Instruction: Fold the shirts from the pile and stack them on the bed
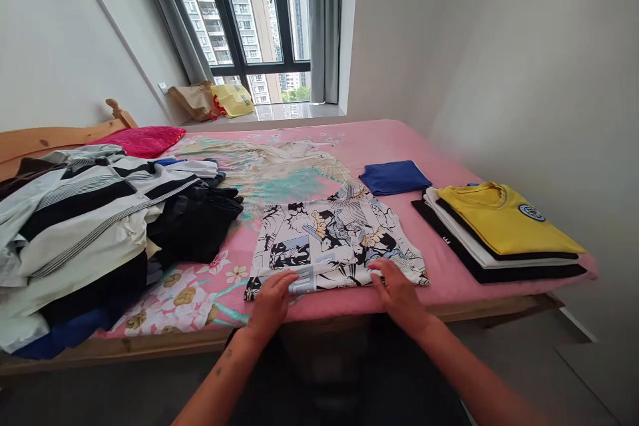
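A printed shirt (pixel 332 233) in white, black, blue and tan comic-style patterns lies spread on the bed, its collar end pointing away from me. Its near edge appears folded over. On the left end of that edge rests my left hand (pixel 272 303), fingers stretched out over the cloth. My right hand (pixel 397 293) touches the right part of the same edge, with its fingers apart and lightly bent. The undersides of both hands are hidden.
A loose heap of clothes (pixel 94 213) covers the bed's left side. To the right is a folded stack topped by a yellow shirt (pixel 504 223); a folded blue garment (pixel 394 177) lies behind. A red pillow (pixel 142 141) sits near the wooden headboard (pixel 64 133). Bags (pixel 232 101) stand by the window.
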Demonstrator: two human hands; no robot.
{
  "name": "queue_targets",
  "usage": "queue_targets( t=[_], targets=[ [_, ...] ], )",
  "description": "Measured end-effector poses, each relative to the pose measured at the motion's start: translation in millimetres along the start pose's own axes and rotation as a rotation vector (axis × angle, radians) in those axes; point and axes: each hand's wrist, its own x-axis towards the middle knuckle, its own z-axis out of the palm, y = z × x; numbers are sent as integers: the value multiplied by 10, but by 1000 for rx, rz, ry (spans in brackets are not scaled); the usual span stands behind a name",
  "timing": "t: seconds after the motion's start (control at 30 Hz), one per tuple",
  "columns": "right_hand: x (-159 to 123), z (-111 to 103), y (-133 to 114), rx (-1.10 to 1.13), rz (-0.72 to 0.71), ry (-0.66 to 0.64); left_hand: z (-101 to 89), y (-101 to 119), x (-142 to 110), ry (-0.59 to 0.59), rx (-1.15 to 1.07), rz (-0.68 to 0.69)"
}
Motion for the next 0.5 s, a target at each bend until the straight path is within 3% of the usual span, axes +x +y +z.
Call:
queue_targets(
  t=[0.13, 0.23, 0.37, 0.5],
  targets=[
    [-23, 283, -505, 44, -176, -125, 258, 226, 131, -147, -20, 207],
    [-80, 362, -516, -27, -241, -183, 306, 131, 95, -184, 74, 202],
    [-173, 381, -17, -218, -268, -330, 247, -154, -104, -223, 312, 16],
    [-259, 250, 685, -447, 40, -289, 191, -366, -280, -209, 473, -166]
  ],
)
